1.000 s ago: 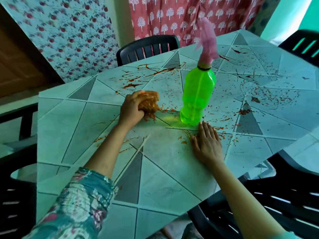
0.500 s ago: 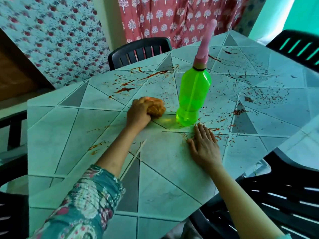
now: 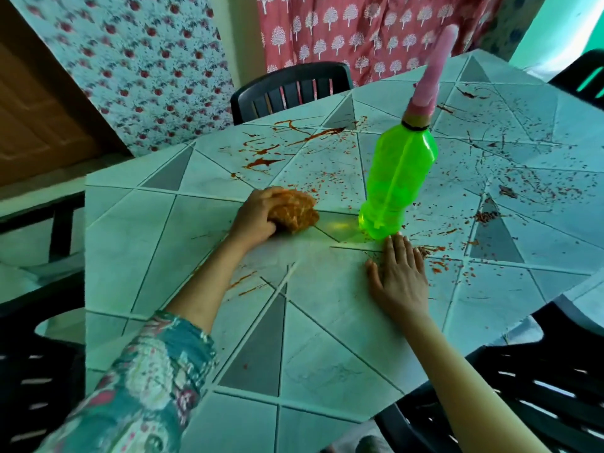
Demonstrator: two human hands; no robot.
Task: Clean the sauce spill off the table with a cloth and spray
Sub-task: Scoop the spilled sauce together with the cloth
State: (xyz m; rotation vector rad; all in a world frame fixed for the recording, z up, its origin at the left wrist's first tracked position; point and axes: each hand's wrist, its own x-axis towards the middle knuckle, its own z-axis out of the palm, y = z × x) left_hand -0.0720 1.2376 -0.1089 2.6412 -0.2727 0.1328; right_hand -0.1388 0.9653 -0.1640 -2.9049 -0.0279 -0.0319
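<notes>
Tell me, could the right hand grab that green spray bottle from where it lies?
Probably yes: the right hand lies flat on the table, fingertips right by the base of the green spray bottle, with nothing between them.

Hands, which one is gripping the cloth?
The left hand: its fingers curl round the orange cloth, while the right hand lies flat on the table near the green spray bottle, holding nothing.

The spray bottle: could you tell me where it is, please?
In the head view, the bottle stands on the table right of centre, just beyond the right hand and right of the cloth.
</notes>
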